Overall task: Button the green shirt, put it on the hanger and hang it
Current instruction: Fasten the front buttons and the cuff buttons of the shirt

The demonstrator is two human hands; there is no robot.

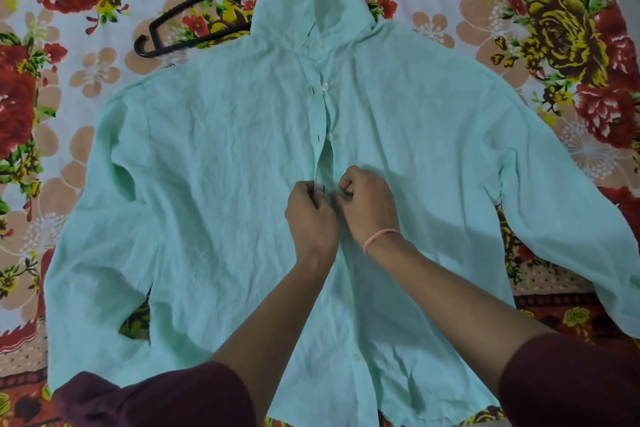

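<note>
— Where does the green shirt (214, 184) lie?
— Flat on the bed (519, 28), collar away, placket running straight out from the person.
— And each grip?
— Left hand (311, 215) pinches the buttonhole edge, right hand (369, 204) pinches the button edge, touching mid-placket. Unfastened buttons lie beyond, toward the hanger (194, 28).

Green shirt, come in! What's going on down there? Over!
Left hand and right hand pinching placket mid-chest. Pale green cotton shirt flat on floral bedsheet, upper buttons undone. Black plastic hanger partly under collar.
</note>
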